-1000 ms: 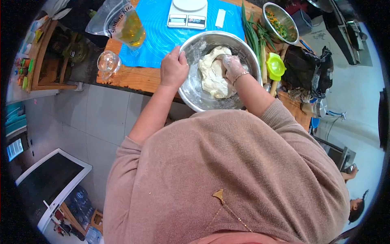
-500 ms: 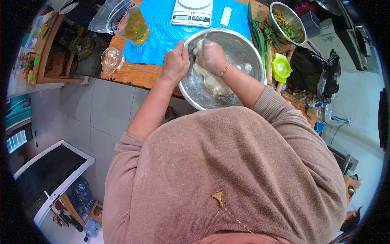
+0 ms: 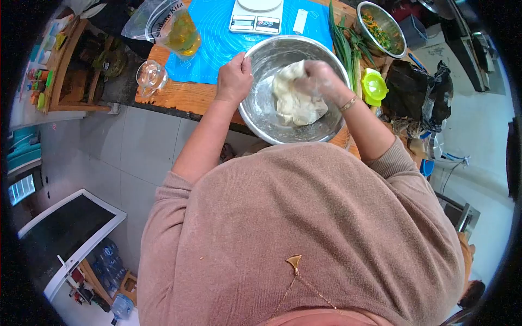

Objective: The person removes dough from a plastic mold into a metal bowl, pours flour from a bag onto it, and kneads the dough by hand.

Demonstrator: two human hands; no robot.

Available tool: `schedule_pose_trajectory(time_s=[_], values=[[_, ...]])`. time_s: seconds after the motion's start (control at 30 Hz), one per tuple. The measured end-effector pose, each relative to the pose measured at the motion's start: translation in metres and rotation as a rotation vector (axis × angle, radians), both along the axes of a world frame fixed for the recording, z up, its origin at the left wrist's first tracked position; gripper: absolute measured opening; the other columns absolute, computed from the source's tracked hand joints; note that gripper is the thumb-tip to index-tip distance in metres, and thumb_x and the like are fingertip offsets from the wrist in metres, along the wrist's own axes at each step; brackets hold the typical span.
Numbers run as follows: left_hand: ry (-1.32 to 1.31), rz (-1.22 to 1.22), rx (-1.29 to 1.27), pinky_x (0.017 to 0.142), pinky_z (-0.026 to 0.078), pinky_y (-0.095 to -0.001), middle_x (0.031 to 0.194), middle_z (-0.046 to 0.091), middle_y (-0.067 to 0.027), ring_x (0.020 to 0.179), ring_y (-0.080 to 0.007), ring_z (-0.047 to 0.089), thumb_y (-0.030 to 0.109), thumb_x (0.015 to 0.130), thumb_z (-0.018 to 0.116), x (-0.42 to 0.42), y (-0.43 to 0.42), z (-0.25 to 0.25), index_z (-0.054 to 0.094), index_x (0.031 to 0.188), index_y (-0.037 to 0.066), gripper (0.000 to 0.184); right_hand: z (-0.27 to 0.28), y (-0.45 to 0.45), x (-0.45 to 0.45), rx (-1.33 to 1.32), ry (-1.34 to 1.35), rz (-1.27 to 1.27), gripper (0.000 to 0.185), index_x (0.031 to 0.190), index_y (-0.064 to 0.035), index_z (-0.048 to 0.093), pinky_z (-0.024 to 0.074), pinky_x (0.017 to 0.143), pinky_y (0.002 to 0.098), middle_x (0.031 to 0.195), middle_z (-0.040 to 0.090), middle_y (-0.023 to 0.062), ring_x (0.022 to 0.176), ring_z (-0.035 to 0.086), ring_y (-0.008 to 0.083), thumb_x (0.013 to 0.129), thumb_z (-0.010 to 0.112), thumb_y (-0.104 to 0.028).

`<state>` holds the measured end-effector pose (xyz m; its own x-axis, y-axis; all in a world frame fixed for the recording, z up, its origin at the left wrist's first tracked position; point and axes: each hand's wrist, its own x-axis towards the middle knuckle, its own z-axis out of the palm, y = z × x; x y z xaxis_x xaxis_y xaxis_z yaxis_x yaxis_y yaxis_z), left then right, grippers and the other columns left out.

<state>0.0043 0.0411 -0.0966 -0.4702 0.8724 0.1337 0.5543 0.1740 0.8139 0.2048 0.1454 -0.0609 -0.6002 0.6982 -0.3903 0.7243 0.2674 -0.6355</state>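
Observation:
A wide metal mixing bowl [image 3: 261,122] stands at the table's front edge, its inner wall smeared with flour. Pale, soft dough [image 3: 296,103] lies inside in one stretched lump. My left hand [image 3: 235,80] is closed on the bowl's left rim, thumb over the edge. Inside the bowl, my right hand [image 3: 321,81] grips the upper right part of the dough and draws it up; motion blurs the fingers somewhat.
Behind the bowl, a kitchen scale [image 3: 256,19] rests on a blue mat [image 3: 212,49]. Leftward are a pouch of yellow oil [image 3: 182,35] and a glass mug [image 3: 151,77]. Rightward are green leeks [image 3: 342,46], a bowl of chopped vegetables [image 3: 380,30] and a lime-green plastic mould [image 3: 374,87].
My right hand has moved from the bowl's left side to its right, pulling the dough up and across. The left hand stays on the rim.

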Motion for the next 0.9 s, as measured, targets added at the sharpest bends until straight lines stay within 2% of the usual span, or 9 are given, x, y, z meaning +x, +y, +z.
schedule_pose_trajectory(time_s=[0.1, 0.2, 0.4, 0.5, 0.6, 0.67, 0.73, 0.8, 0.9], values=[[-0.039, -0.018, 0.022, 0.069, 0.047, -0.0474, 0.084, 0.063, -0.0245, 0.081, -0.0423, 0.06, 0.021, 0.091, 0.049, -0.001, 0.001, -0.003, 0.061, 0.096, 0.001, 0.023, -0.047, 0.017, 0.02, 0.547, 0.144, -0.145, 0.027, 0.071, 0.0015, 0.056, 0.0472, 0.068, 0.045, 0.075, 0.061, 0.0204, 0.073, 0.06, 0.0369, 0.072, 0.068, -0.023], [0.037, -0.028, -0.019, 0.069, 0.047, -0.0477, 0.085, 0.062, -0.0255, 0.082, -0.0432, 0.06, 0.021, 0.092, 0.048, 0.001, -0.001, 0.008, 0.059, 0.1, 0.001, 0.025, -0.073, 0.006, -0.01, 0.746, 0.249, -0.404, 0.027, 0.072, 0.0, 0.056, 0.0454, 0.066, 0.0486, 0.073, 0.059, 0.0204, 0.074, 0.057, 0.0416, 0.073, 0.066, -0.025], [0.061, -0.02, 0.086, 0.073, 0.048, -0.0469, 0.09, 0.063, -0.0259, 0.086, -0.0436, 0.06, 0.021, 0.092, 0.047, -0.003, 0.005, -0.012, 0.06, 0.105, 0.002, 0.027, -0.07, -0.005, -0.091, 0.556, 0.206, -0.186, 0.022, 0.077, -0.003, 0.065, 0.0507, 0.073, 0.0433, 0.083, 0.065, 0.0195, 0.082, 0.063, 0.0373, 0.069, 0.065, -0.023], [0.05, 0.015, 0.043, 0.074, 0.049, -0.0466, 0.09, 0.063, -0.0256, 0.086, -0.0432, 0.06, 0.021, 0.092, 0.047, -0.003, 0.008, -0.009, 0.061, 0.103, 0.001, 0.026, -0.064, -0.013, -0.096, 0.334, 0.242, 0.374, 0.016, 0.069, -0.0041, 0.061, 0.0457, 0.061, 0.0411, 0.065, 0.06, 0.0156, 0.062, 0.059, 0.0315, 0.066, 0.065, -0.02], [0.016, 0.011, -0.015, 0.073, 0.049, -0.0469, 0.089, 0.063, -0.0251, 0.085, -0.0426, 0.06, 0.021, 0.092, 0.048, -0.001, 0.005, -0.001, 0.062, 0.101, 0.001, 0.026, -0.046, -0.032, -0.081, -0.167, 0.164, 0.687, 0.013, 0.066, -0.0029, 0.058, 0.0406, 0.054, 0.0366, 0.056, 0.053, 0.011, 0.053, 0.049, 0.0212, 0.062, 0.063, -0.014], [0.058, 0.019, 0.022, 0.072, 0.049, -0.0465, 0.088, 0.063, -0.0245, 0.085, -0.0422, 0.06, 0.021, 0.091, 0.049, -0.002, 0.003, -0.002, 0.063, 0.1, 0.002, 0.025, 0.003, -0.051, -0.06, -0.356, -0.001, 0.693, 0.013, 0.062, -0.002, 0.054, 0.0353, 0.051, 0.0338, 0.054, 0.049, 0.0059, 0.054, 0.04, 0.0153, 0.06, 0.063, -0.011], [0.059, 0.025, 0.045, 0.071, 0.049, -0.046, 0.086, 0.063, -0.024, 0.084, -0.0419, 0.06, 0.021, 0.091, 0.049, 0.0, 0.004, -0.002, 0.063, 0.098, 0.002, 0.024, 0.013, -0.044, -0.035, -0.246, 0.08, 0.807, 0.012, 0.067, -0.0015, 0.058, 0.0418, 0.055, 0.0338, 0.059, 0.055, 0.0057, 0.056, 0.047, 0.0163, 0.059, 0.065, -0.009], [0.019, 0.04, 0.045, 0.069, 0.049, -0.0453, 0.085, 0.063, -0.0238, 0.083, -0.0417, 0.06, 0.021, 0.091, 0.05, 0.001, 0.002, 0.0, 0.062, 0.097, 0.002, 0.024, 0.027, -0.034, -0.001, -0.254, 0.302, 0.638, 0.019, 0.076, -0.0001, 0.062, 0.048, 0.063, 0.0327, 0.071, 0.06, 0.01, 0.067, 0.055, 0.0179, 0.059, 0.068, -0.006], [-0.039, 0.021, -0.028, 0.067, 0.048, -0.0442, 0.083, 0.063, -0.0231, 0.08, -0.0415, 0.061, 0.021, 0.091, 0.05, 0.0, 0.004, 0.0, 0.062, 0.096, 0.002, 0.023, 0.04, -0.013, 0.033, -0.064, 0.113, 0.516, 0.027, 0.086, 0.0005, 0.063, 0.0508, 0.074, 0.0343, 0.085, 0.061, 0.0161, 0.081, 0.06, 0.0244, 0.06, 0.071, -0.004]])
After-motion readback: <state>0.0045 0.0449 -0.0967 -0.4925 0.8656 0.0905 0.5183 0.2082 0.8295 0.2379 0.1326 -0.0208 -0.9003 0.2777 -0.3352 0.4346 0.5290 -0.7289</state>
